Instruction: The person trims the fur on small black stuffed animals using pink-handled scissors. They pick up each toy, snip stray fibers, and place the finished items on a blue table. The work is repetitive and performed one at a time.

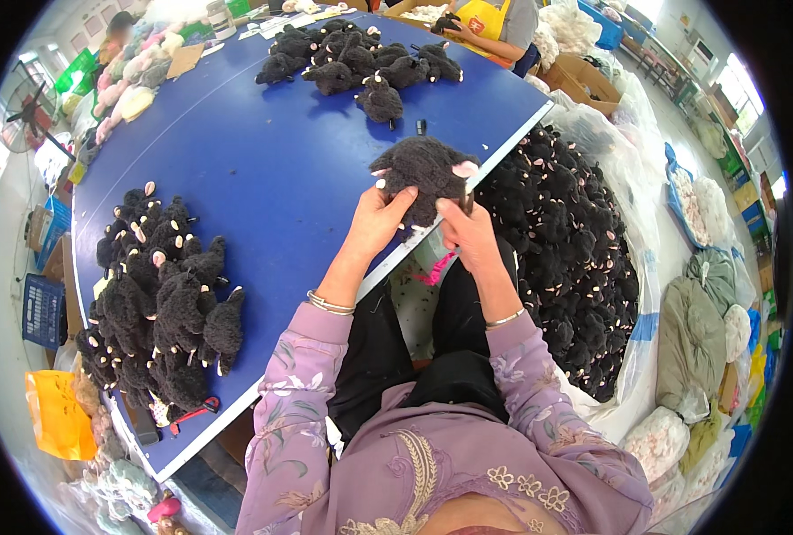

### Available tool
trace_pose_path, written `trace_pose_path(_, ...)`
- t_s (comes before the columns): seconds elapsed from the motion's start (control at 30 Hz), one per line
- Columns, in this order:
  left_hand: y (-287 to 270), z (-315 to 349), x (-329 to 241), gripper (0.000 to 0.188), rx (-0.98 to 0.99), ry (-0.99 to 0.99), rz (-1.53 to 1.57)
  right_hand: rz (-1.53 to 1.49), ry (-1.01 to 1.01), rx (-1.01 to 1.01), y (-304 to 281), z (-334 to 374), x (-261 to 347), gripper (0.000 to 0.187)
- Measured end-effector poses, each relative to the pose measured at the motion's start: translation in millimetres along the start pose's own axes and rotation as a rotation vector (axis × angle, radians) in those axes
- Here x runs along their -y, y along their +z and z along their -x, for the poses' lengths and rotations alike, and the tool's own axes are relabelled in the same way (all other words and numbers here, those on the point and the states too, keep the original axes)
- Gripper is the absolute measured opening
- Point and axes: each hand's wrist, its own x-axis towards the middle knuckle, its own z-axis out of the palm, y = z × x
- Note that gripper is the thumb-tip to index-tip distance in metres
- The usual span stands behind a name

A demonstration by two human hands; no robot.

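At the table's near right edge, my left hand [378, 221] is closed on a black plush toy [423, 169], with its thumb on top of the fluffy body. The toy has pink-lined ears and small pale tips. My right hand [470, 234] is closed beside the toy's right side, around a small dark tool [467, 203] mostly hidden by the fingers. A bright pink cord [435, 269] hangs below that hand. Beyond the toy, a small dark piece [421, 127] stands on the table.
Black plush toys lie in a far pile [334, 58] and a left pile [169, 312] on the blue table [280, 178]. A large plastic-lined heap of similar toys [566, 259] is at my right. A red-handled tool [196, 415] lies near the left pile. A co-worker [494, 31] is across the table.
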Motion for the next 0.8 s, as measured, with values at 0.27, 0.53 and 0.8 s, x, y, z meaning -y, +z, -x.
trace_pose_path(0.27, 9, 3, -8, 0.049, 0.140, 0.020, 0.059, 0.056, -0.117, -0.178, -23, 0, 17, 0.017)
trace_pose_path(0.53, 8, 3, -4, 0.043, 0.000, 0.042, 0.034, 0.104, -0.054, -0.001, -11, -1, 6, 0.020)
trace_pose_path(0.8, 21, 8, -13, 0.034, -0.013, 0.029, 0.024, 0.266, -0.158, -0.107, -14, -16, 46, 0.038)
